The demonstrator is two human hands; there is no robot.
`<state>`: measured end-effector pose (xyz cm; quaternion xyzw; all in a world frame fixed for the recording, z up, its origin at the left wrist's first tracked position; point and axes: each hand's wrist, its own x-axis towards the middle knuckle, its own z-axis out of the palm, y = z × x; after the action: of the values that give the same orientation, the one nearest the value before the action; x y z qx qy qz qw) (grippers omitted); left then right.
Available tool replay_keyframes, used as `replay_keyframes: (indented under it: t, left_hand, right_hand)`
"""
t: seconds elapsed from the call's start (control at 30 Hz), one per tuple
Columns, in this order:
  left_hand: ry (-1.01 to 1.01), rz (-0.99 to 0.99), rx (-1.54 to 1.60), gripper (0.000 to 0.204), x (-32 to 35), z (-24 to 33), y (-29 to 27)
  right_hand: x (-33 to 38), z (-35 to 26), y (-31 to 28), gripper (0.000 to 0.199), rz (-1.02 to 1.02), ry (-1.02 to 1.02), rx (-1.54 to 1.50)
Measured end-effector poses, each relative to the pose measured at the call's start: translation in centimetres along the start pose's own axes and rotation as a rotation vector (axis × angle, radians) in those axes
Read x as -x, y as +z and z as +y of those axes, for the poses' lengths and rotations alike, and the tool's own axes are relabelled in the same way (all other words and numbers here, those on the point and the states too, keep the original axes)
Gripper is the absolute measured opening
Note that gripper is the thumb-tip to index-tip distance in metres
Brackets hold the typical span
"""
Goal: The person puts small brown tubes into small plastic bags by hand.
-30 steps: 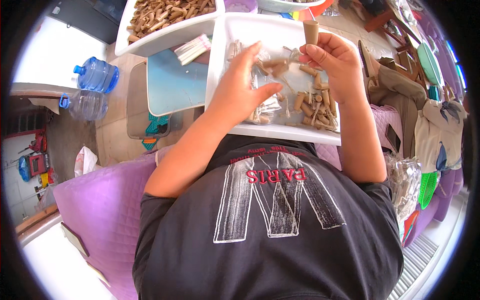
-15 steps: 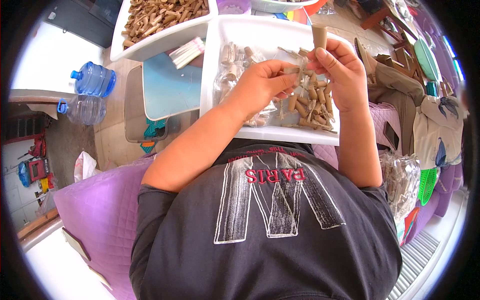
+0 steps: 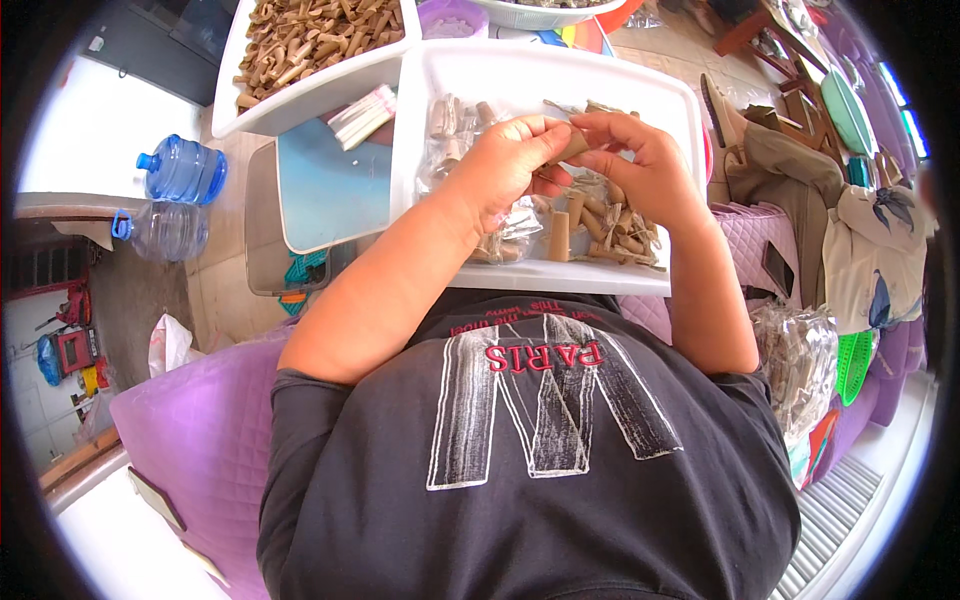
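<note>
Fingers of the L hand (image 3: 515, 168) and R hand (image 3: 645, 165) hid most of a tan cone (image 3: 573, 148) btwn them, its ends hard to make out. The L forearm (image 3: 380, 285) covered the near L corner of a white tray (image 3: 405, 150) and pt. of the clear plastic bags (image 3: 520, 222), contents blurred by glare. Top edge cut off a white bin (image 3: 320, 100), purple basin (image 3: 455, 30) & white basket (image 3: 540, 17); bottom edge, a blk T-shirt (image 3: 380, 490).

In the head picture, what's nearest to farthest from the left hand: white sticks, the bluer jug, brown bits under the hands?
1. Brown bits, in the tray, lower right of the left hand.
2. White sticks, left of the tray.
3. Bluer jug, way off left.
</note>
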<state>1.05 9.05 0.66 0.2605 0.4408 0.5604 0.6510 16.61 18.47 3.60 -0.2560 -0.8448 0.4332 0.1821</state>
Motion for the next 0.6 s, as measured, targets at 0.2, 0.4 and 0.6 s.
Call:
replay_keyframes:
  t: [0.2,0.4,0.6]
  left_hand:
    - [0.021,0.006,-0.035,0.026,0.3,1.1,-0.4]
    - [0.078,0.002,-0.053,0.022,0.3,1.6,-0.2]
    - [0.124,0.070,-0.091,0.020,1.1,2.3,-1.4]
  right_hand:
    - [-0.4,1.9,0.1,0.023,-0.040,0.141,-0.498]
    - [-0.3,1.7,1.2,0.018,-0.017,0.142,-0.280]
    - [-0.2,1.4,0.5,0.018,0.230,0.268,-0.458]
